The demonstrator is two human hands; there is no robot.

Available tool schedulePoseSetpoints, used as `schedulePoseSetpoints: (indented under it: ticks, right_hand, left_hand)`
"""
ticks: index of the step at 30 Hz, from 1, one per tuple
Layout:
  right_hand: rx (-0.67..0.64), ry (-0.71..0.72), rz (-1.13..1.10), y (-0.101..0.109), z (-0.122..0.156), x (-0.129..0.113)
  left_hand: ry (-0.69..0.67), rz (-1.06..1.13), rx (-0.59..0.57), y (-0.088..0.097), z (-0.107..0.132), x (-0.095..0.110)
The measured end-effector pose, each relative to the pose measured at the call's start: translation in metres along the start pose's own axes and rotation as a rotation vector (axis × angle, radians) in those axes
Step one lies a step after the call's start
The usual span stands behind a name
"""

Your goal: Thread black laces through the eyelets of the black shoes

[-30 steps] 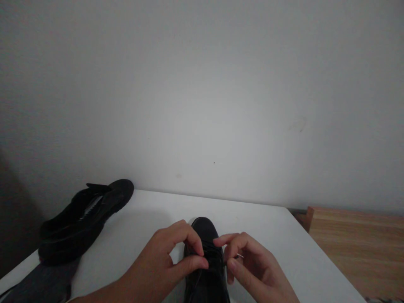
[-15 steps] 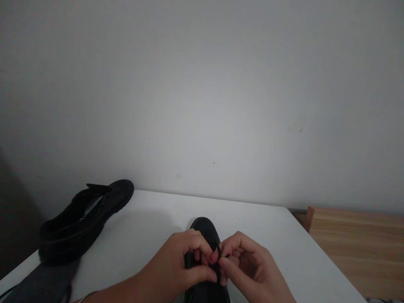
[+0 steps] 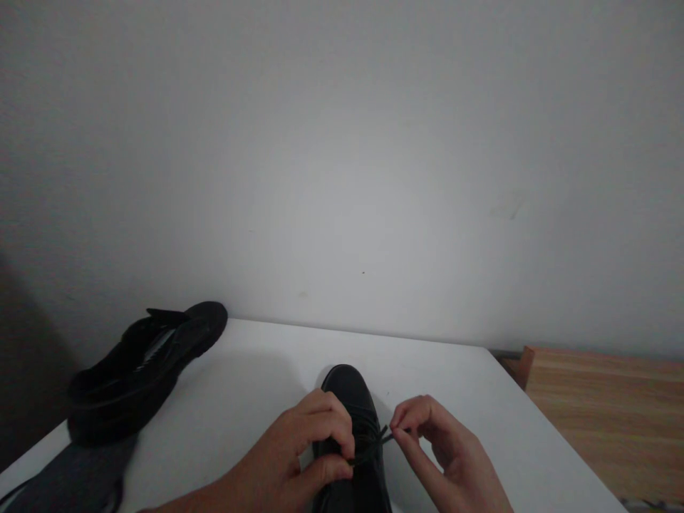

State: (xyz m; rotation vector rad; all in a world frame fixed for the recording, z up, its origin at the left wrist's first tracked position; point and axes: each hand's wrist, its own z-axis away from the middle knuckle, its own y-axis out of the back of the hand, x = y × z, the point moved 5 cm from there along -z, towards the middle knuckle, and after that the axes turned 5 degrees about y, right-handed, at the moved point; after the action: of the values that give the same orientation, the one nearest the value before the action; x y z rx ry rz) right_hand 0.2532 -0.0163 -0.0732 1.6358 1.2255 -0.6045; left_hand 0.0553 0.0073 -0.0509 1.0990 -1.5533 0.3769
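White bench (image 3: 256, 385), grey wall (image 3: 342, 157), wood floor (image 3: 603, 413) 4 o'clock, spare shoe (image 3: 144, 367) 9 o'clock, left hand (image 3: 299, 449) and right hand (image 3: 449, 456) each pinching lace (image 3: 374, 445) at 6 o'clock, hands parted since earlier

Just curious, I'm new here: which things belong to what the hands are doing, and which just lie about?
In hand:
front black shoe
lace, pinched by left hand and right hand
white table under the shoe

Lying about:
second black shoe, far left
dark grey cloth near it
wooden surface, right
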Motion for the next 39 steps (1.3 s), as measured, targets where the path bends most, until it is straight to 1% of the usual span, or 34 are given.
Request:
schedulePoseSetpoints:
  ticks: [2,4,6,8,9,11,12,16,18,20,21,25,27,29,30,31,32,34,36,37,39]
  right_hand:
    - [0.005,0.054,0.015,0.001,0.001,-0.005]
    - [-0.009,0.184,0.059,0.002,0.002,-0.017]
    - [-0.043,0.349,0.139,0.002,0.004,-0.033]
    - [-0.05,0.472,0.226,0.003,0.006,-0.048]
    - [-0.034,0.505,0.264,0.004,0.006,-0.053]
    - [0.0,0.544,0.327,0.004,0.004,-0.06]
    - [0.01,0.557,0.346,0.003,0.003,-0.062]
    - [-0.009,0.603,0.358,-0.004,-0.004,-0.061]
    - [-0.014,0.61,0.336,-0.007,-0.006,-0.06]
    - [-0.037,0.575,0.282,-0.009,-0.009,-0.059]
    - [-0.052,0.528,0.24,-0.009,-0.01,-0.058]
    - [-0.105,0.196,0.061,-0.008,-0.015,-0.047]
    - [-0.159,0.074,0.032,-0.01,-0.016,-0.041]
    - [-0.22,0.011,0.046,-0.013,-0.016,-0.036]
    - [-0.236,-0.007,0.057,-0.014,-0.016,-0.034]
    - [-0.239,-0.019,0.063,-0.015,-0.016,-0.033]
    - [-0.241,-0.028,0.063,-0.016,-0.016,-0.032]
    - [-0.23,-0.034,0.048,-0.018,-0.016,-0.031]
    - [-0.218,-0.051,0.032,-0.02,-0.016,-0.031]
    - [-0.211,-0.064,0.025,-0.021,-0.017,-0.031]
    - [-0.201,-0.103,0.002,-0.023,-0.017,-0.029]
  left_hand:
    - [0.076,0.043,0.006,-0.001,-0.003,-0.003]
    - [0.202,0.108,-0.001,-0.003,-0.007,-0.008]
    - [0.32,0.197,-0.012,-0.006,-0.01,-0.012]
    - [0.396,0.26,-0.014,-0.008,-0.013,-0.013]
    - [0.417,0.268,-0.016,-0.009,-0.014,-0.013]
    - [0.428,0.24,-0.014,-0.01,-0.015,-0.012]
    - [0.413,0.208,-0.01,-0.01,-0.015,-0.012]
    - [0.28,0.038,0.023,-0.01,-0.014,-0.006]
    - [0.23,-0.01,0.028,-0.011,-0.012,-0.002]
    - [0.229,-0.014,0.027,-0.011,-0.011,0.0]
    - [0.239,-0.001,0.028,-0.011,-0.01,0.001]
    - [0.28,0.048,0.012,-0.009,-0.01,0.001]
    - [0.296,0.009,0.014,-0.009,-0.011,0.001]
    - [0.308,-0.062,0.023,-0.009,-0.011,0.0]
    - [0.293,-0.089,0.031,-0.009,-0.011,0.0]
    - [0.243,-0.107,0.046,-0.008,-0.011,0.002]
    - [0.16,-0.125,0.062,-0.008,-0.011,0.006]
    - [-0.066,-0.205,0.09,-0.008,-0.01,0.018]
    - [-0.275,-0.364,0.108,-0.01,-0.007,0.028]
    - [-0.341,-0.452,0.112,-0.012,-0.006,0.031]
    - [-0.417,-0.591,0.144,-0.017,-0.006,0.033]
